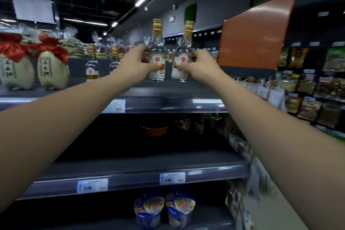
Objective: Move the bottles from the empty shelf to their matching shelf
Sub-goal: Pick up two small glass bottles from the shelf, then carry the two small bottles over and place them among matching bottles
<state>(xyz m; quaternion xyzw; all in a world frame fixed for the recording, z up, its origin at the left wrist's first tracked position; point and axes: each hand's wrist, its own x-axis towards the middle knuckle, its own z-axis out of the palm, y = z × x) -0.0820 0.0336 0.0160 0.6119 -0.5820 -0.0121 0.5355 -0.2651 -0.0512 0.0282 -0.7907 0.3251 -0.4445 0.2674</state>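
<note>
I hold two clear glass bottles with gold caps and white-and-red labels up at the top shelf (168, 105). My left hand (137, 65) is closed around the left bottle (157, 50). My right hand (198, 65) grips the right bottle (183, 50), which tilts slightly right. Both bottles hover just above the shelf surface. Two matching bottles (92, 65) stand further left on the same shelf, the second one (114, 58) partly hidden behind my left forearm. The shelf below (141, 172) is dark and nearly bare.
Two cream jars with red bows (52, 67) stand at the far left of the top shelf. An orange panel (255, 35) rises to the right. A red bowl (155, 129) sits deep on the middle shelf. Blue cups (164, 209) fill the lowest shelf. Packaged goods (313, 87) line the right racks.
</note>
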